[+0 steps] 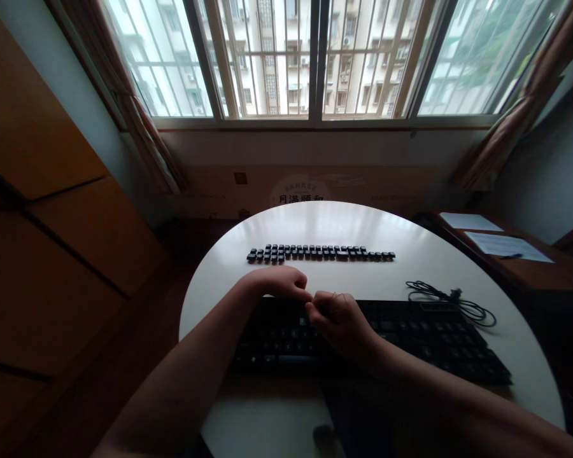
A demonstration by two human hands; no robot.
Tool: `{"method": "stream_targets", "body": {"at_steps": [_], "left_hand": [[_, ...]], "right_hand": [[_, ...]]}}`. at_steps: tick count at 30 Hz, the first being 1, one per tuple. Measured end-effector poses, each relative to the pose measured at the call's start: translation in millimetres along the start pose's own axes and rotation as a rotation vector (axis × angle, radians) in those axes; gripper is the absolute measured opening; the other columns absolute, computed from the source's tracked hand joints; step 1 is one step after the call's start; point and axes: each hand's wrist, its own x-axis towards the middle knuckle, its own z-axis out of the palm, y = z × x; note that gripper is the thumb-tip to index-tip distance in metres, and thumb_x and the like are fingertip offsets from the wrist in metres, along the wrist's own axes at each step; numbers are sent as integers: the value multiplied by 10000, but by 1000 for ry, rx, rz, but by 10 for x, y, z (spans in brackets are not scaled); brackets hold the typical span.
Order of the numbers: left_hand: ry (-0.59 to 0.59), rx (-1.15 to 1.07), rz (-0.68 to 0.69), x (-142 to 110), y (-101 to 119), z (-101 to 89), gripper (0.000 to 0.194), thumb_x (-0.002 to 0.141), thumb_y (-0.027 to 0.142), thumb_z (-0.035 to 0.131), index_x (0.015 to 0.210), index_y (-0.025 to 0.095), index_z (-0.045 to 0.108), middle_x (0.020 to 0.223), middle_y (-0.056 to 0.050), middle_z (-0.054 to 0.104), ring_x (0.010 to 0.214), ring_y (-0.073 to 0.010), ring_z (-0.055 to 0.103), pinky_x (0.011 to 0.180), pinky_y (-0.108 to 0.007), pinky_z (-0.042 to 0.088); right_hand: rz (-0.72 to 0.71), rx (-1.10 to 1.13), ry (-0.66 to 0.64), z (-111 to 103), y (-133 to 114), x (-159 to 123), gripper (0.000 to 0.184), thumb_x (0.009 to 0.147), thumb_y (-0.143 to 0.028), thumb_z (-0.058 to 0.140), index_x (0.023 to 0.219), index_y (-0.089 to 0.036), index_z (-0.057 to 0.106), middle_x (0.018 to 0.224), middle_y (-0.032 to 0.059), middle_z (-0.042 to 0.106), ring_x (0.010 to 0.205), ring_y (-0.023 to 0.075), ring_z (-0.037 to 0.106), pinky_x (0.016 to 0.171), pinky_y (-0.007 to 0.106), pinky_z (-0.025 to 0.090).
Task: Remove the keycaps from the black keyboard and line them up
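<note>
The right grip (pixel 340 316) is curled closed on a thin wire (pixel 337 295), above a black keyboard (pixel 410 328) on the white tabletop (pixel 358 280). The left grip (pixel 281 282) bends in just beside it, thumb toward the right fingers; I cannot tell whether it pinches anything. Beyond both grips lie rows of loose keycaps (pixel 318 252); to their right, a coiled cable (pixel 459 306).

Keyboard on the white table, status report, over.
Left hand curled beside right hand; right grip on thin wire. Keyboard beneath, partly hidden by hands. Loose keycaps lined up beyond; cable coiled right.
</note>
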Motion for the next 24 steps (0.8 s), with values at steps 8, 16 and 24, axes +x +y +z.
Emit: {"method": "stream_targets", "body": {"at_steps": [8, 16, 24], "left_hand": [[2, -19, -13, -4, -1, 3, 428, 811, 608, 556, 831, 194, 664, 787, -6, 660, 685, -154, 561, 549, -244, 364], [-6, 10, 11, -13, 15, 6, 367, 836, 543, 553, 849, 197, 674, 790, 2, 660, 681, -150, 558, 556, -245, 360], [-3, -37, 7, -14, 9, -4, 366, 882, 524, 522, 825, 188, 657, 778, -5, 646, 689, -156, 552, 568, -239, 354]], "right_hand": [[-7, -6, 24, 0, -5, -20, 298, 888, -285, 545, 620, -177, 473, 518, -67, 346, 484, 72, 267, 465, 208, 256], [51, 114, 156, -5, 14, -24, 296, 909, -306, 538, 643, -185, 487, 530, -57, 399, 496, 85, 355, 489, 208, 314], [116, 186, 258, -28, 12, 7, 295, 898, -323, 564, 642, -192, 501, 517, -49, 459, 482, 96, 409, 484, 217, 352]]}}
